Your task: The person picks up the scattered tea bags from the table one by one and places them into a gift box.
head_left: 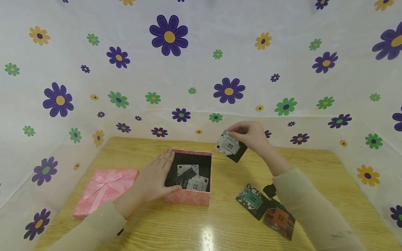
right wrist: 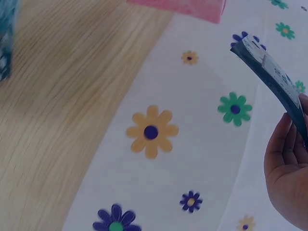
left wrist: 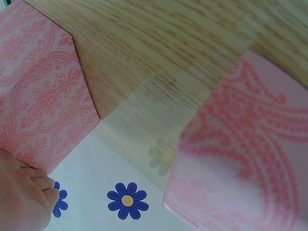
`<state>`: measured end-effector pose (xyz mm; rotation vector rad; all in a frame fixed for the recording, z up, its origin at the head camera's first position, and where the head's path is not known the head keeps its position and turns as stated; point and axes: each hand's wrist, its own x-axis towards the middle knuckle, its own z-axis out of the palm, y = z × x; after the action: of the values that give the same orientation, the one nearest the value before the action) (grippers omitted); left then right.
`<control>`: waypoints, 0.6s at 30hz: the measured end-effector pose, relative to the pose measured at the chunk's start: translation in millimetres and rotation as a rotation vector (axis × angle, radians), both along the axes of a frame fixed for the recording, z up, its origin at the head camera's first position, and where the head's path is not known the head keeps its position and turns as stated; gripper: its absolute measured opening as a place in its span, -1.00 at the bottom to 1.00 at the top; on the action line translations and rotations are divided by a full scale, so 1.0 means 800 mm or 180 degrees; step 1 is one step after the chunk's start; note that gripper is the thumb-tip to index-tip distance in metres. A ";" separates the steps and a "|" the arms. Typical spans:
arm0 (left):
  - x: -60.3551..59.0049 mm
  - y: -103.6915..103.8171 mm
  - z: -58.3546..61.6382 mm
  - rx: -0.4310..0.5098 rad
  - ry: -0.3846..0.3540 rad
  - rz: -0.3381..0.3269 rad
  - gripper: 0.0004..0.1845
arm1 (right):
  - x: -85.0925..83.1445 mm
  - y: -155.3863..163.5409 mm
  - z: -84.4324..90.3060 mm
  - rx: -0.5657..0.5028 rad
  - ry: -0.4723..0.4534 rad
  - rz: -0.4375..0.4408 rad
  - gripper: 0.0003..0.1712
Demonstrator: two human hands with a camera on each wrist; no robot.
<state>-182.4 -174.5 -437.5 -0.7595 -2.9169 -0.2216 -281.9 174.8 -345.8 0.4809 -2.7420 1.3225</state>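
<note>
1. A light wooden table (head_left: 194, 226) stands boxed in by white sheeting (head_left: 201, 62) printed with purple, green and yellow flowers.
2. An open pink box (head_left: 191, 197) sits mid-table with several small packets (head_left: 192, 177) lying inside; its bowed lid (head_left: 105, 190) lies just to the left.
3. The left hand (head_left: 157, 177) rests flat and straight-fingered on the box's left rim.
4. The right hand (head_left: 251, 136), raised behind and to the right of the box, pinches one house-printed packet (head_left: 229, 146) in curled fingertips.
5. Two more packets (head_left: 265, 209) lie by the right forearm.
</note>
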 end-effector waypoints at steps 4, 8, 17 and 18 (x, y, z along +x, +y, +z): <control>-0.001 0.000 -0.001 -0.0005 0.0030 -0.0011 0.20 | 0.004 -0.026 0.001 -0.0128 -0.0019 0.0117 -0.80; -0.002 -0.001 -0.002 -0.0019 0.0051 -0.0016 0.21 | 0.009 -0.051 -0.001 -0.0195 -0.0007 0.0266 -0.82; -0.001 -0.001 -0.001 -0.0024 -0.0020 -0.0005 0.22 | 0.019 -0.097 -0.013 -0.0296 -0.0035 0.0548 -0.87; -0.001 -0.001 -0.001 -0.0027 -0.0020 -0.0004 0.22 | 0.019 -0.101 -0.016 -0.0303 -0.0050 0.0585 -0.87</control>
<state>-183.5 -175.0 -438.2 -0.7634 -2.9253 -0.2122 -266.5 93.8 -358.8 0.7328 -2.6865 1.4941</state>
